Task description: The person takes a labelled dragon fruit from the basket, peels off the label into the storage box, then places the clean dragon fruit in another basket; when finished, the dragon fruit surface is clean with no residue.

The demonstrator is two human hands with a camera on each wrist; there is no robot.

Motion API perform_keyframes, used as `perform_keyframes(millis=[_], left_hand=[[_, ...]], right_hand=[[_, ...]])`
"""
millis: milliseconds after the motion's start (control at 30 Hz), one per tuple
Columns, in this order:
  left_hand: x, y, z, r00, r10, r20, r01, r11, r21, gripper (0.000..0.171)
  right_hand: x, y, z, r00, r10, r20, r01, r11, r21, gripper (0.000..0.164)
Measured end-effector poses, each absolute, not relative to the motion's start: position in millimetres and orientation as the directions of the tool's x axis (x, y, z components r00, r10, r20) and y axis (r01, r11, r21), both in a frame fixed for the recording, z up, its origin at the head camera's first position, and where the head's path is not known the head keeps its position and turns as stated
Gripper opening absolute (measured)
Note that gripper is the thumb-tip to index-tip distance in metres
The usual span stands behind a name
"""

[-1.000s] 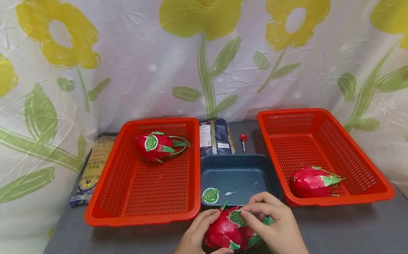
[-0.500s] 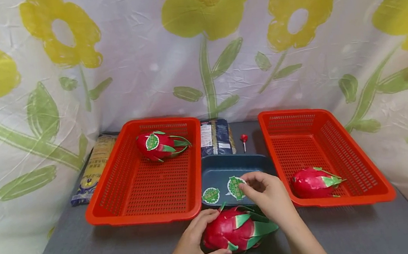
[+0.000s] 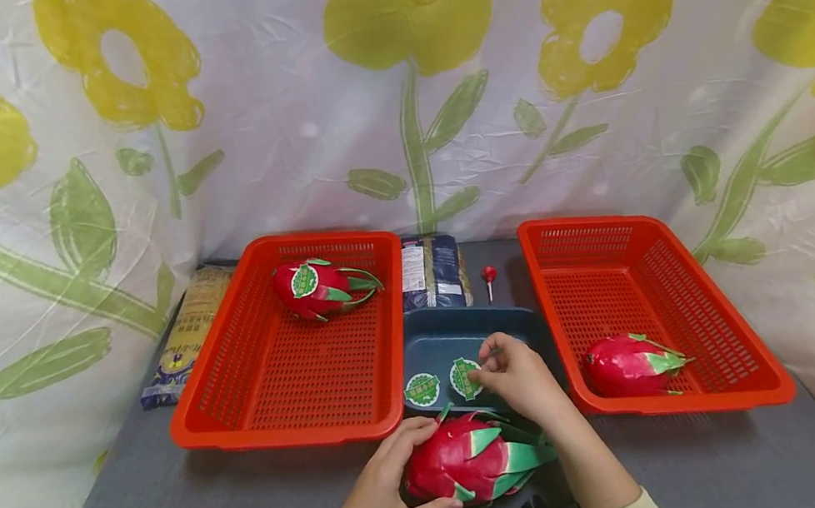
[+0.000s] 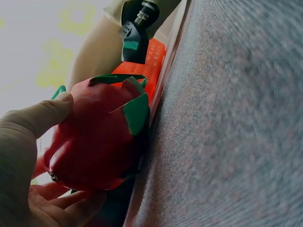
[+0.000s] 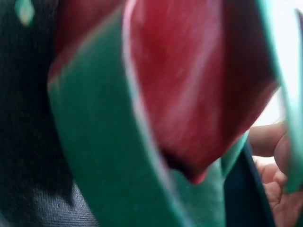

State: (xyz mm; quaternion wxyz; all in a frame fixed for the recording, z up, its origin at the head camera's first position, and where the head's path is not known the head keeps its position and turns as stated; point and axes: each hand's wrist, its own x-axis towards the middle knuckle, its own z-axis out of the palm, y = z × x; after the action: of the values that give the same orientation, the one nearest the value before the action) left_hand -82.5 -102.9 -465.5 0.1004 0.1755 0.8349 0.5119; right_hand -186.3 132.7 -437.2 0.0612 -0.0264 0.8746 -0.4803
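Dragon fruit [image 3: 450, 463] lies at the lower centre of the head view, the left hand [image 3: 389, 491] curved round its blunt end, thumb and fingers on opposite sides. From the lower right, the right forearm slants up past its leafy end; the right hand [image 3: 518, 374] pinches a sticker [image 3: 463, 378] by its edge over the dark blue tray [image 3: 448, 343]. Whether that sticker touches the tray floor, I cannot tell. Smooth red skin carries pointed green scales; the sticker is flat, green and white. Red perforated baskets [image 3: 316, 382] flank the tray. In the right-wrist view, the fruit blocks most else.
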Motion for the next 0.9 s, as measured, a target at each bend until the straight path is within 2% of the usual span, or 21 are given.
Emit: perform_keyframes(millis=[233,467,633,700,800,900], left_hand=[[-84.4,-103.7,-465.8,-0.908,0.418,0.026,0.213,0.408,0.887,0.078],[-83.9,-103.6,-463.2,-0.909,0.416,0.024,0.215,0.419,0.882,0.078],[-83.8,-103.2,-464.1,-0.91,0.414,0.028,0.213,0.407,0.888,0.078],[-83.8,-103.2,-464.7,-0.909,0.416,0.037,0.219,0.399,0.89,0.078],[-83.4,-103.3,-465.2,-0.906,0.42,0.052,0.232,0.39,0.891,0.078],[-82.9,-103.5,-465.3,-0.906,0.42,0.057,0.237,0.391,0.889,0.078]], right_hand=[[-194.0,134.6,-446.9,-0.959,-0.242,-0.147,-0.032,0.61,-0.792,0.007],[-195.0,136.0,-447.2,-0.924,-0.348,-0.161,-0.14,0.697,-0.704,0.012],[-195.6,133.6,-446.9,-0.902,-0.397,-0.171,-0.188,0.716,-0.672,0.038],[-195.5,133.5,-447.2,-0.894,-0.418,-0.162,-0.213,0.713,-0.668,0.042],[-195.3,134.0,-448.0,-0.891,-0.431,-0.146,-0.237,0.713,-0.66,0.036],[-193.9,134.2,-448.8,-0.904,-0.408,-0.127,-0.235,0.724,-0.649,0.02]])
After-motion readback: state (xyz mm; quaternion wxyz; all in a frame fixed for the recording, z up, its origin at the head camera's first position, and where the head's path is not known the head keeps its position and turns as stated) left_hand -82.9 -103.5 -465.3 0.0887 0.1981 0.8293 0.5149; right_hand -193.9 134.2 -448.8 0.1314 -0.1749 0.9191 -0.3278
